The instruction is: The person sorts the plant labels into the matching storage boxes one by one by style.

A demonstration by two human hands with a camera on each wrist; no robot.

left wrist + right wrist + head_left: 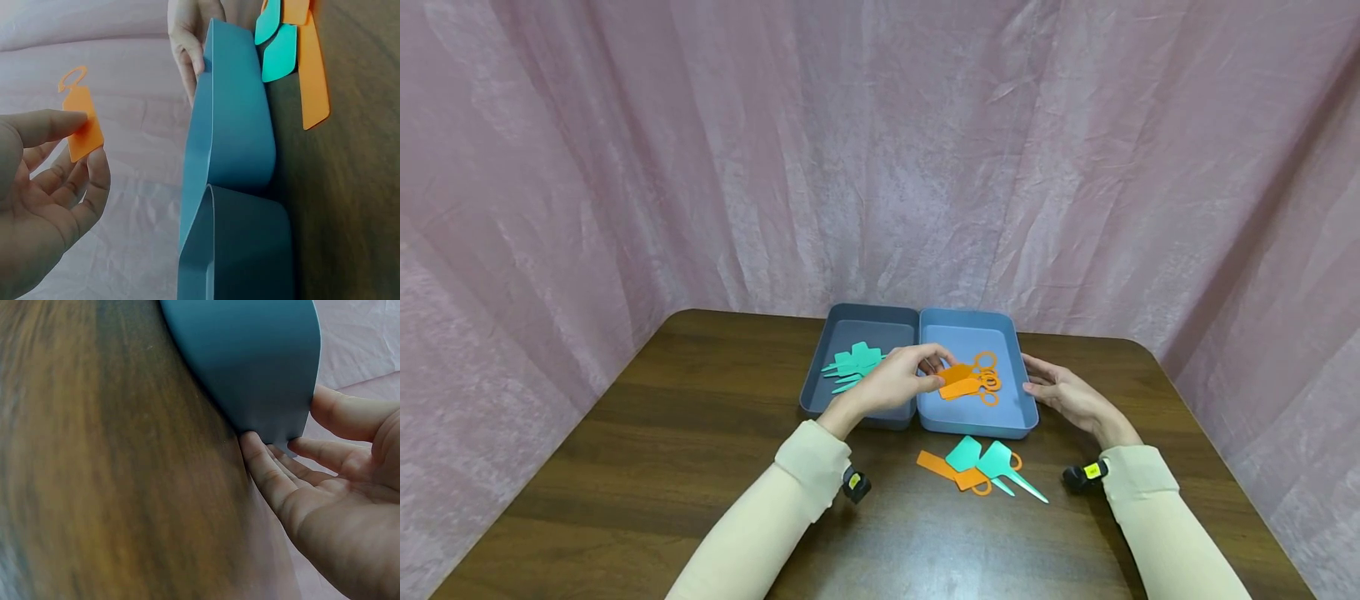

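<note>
My left hand (pixel 898 379) pinches an orange hanging label with a ring loop (pixel 85 128) between thumb and fingers, over the light blue tray (pixel 951 329). In the head view it overlaps more orange labels (pixel 960 389) lying in that tray, their rings pointing right. My right hand (pixel 1070 396) holds the tray's right side, thumb at the rim and another fingertip low on the outer wall (pixel 275 381). Green stake labels (pixel 859 358) lie in the dark grey tray (pixel 814 392) on the left, partly behind my left hand.
Just in front of the trays, green stake labels (pixel 997 460) and orange labels (pixel 935 464) overlap in a small pile on the wooden table (pixel 715 433). The two trays stand side by side, touching. Behind the table hangs a pink curtain (pixel 880 167).
</note>
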